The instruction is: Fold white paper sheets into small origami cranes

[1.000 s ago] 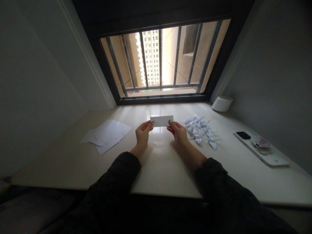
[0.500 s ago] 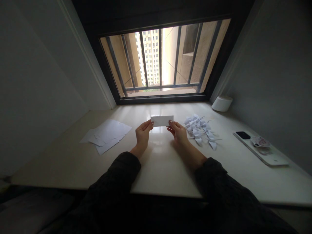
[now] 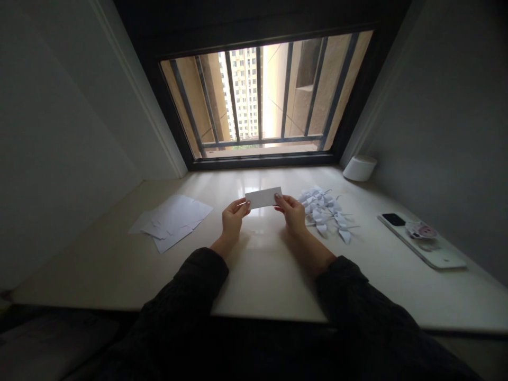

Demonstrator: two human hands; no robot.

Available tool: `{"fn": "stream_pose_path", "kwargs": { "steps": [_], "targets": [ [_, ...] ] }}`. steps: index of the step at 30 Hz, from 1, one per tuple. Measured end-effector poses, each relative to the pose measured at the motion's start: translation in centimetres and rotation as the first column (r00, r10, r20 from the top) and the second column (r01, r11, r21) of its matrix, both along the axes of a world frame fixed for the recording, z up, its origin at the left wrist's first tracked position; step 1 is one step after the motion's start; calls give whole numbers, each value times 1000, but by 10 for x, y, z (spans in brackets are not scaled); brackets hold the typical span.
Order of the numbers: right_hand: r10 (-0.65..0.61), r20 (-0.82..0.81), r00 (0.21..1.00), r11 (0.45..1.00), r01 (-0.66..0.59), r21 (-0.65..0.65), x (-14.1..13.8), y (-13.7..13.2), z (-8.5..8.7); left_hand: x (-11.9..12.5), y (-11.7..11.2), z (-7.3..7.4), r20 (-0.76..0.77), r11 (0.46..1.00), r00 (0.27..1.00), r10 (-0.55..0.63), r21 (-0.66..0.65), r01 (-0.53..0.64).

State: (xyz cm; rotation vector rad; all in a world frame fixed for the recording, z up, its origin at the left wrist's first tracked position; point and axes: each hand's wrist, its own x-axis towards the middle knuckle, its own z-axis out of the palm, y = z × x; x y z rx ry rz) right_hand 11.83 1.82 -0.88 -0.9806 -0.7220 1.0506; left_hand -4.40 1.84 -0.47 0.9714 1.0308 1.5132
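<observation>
A small white paper strip (image 3: 263, 197) is held up just above the pale tabletop (image 3: 257, 264), in front of the window. My left hand (image 3: 233, 219) pinches its left end between thumb and fingers. My right hand (image 3: 292, 212) pinches its right end the same way. The strip is slightly tilted, its right end higher. Both forearms in dark sleeves reach in from the near edge.
Loose white sheets (image 3: 172, 220) lie to the left. A heap of several small folded paper pieces (image 3: 324, 210) lies just right of my right hand. A white phone with a sticker (image 3: 420, 240) rests far right, a white round object (image 3: 359, 168) at the back corner. Walls close both sides.
The strip has tilted slightly, its right end rising. The view has shifted a little; both hands keep their pinch on the strip.
</observation>
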Motion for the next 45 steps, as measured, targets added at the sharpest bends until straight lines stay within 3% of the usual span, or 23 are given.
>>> {"fn": "stream_pose_path", "kwargs": {
  "steps": [7, 12, 18, 23, 29, 36, 45],
  "targets": [
    [173, 300, 938, 974, -209, 93, 12, -2, 11, -11, -3, 16, -273, 980, 956, -108, 131, 148],
    [261, 396, 880, 945, -317, 82, 7, -3, 7, -5, -11, 13, -384, 954, 885, -265, 31, 299],
    [69, 416, 907, 978, -143, 151, -5, -10, 3, 2, -15, 9, -318, 980, 931, -179, 27, 198],
    [30, 436, 899, 978, -117, 174, -10, -11, 1, 3, -17, 11, -286, 985, 945, -160, 12, 170],
    [70, 414, 907, 979, -143, 147, -10, -11, 3, 4, -15, 8, -231, 988, 962, -148, -3, 152],
    [280, 370, 886, 958, -282, -48, -17, -15, 0, 4, -11, 5, -128, 999, 991, -38, 33, 42],
    [282, 350, 893, 959, -264, -100, -16, -12, -2, 4, -12, 5, -195, 997, 980, -38, 62, 51]
  ]
}}
